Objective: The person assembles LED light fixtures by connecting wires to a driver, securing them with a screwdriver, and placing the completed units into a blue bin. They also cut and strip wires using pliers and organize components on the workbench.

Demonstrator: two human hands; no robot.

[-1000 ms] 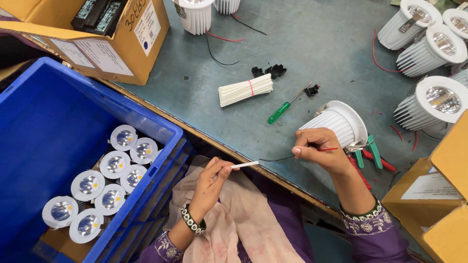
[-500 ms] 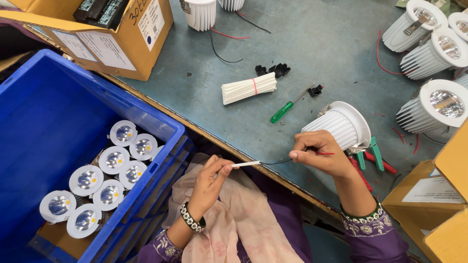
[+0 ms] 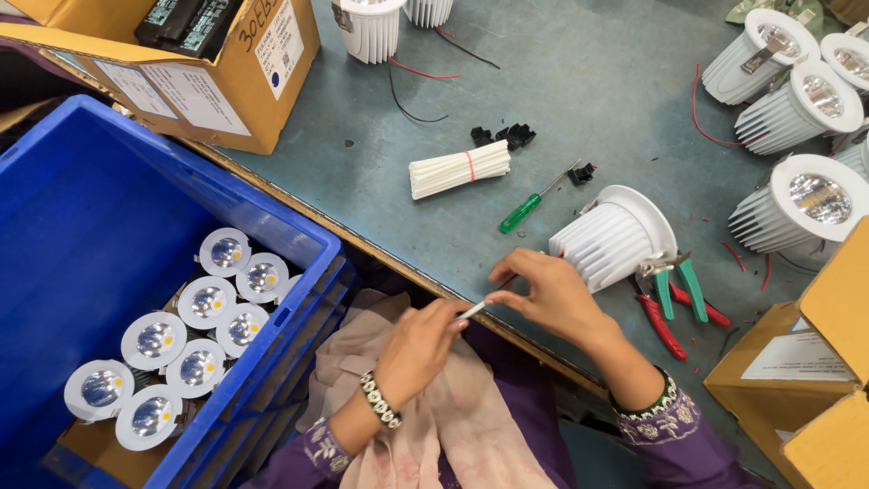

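Both hands work at the table's near wooden edge. The left hand pinches one thin white sleeve tube; the right hand, at its 2 o'clock, is closed on the tube's far tip. One white finned downlight lies on its side just beyond the right hand. Bare grey-blue table surface opens toward 12 o'clock. One bundle of white tubes and one green screwdriver lie near. At 9 o'clock, one blue crate holds nine lamps.
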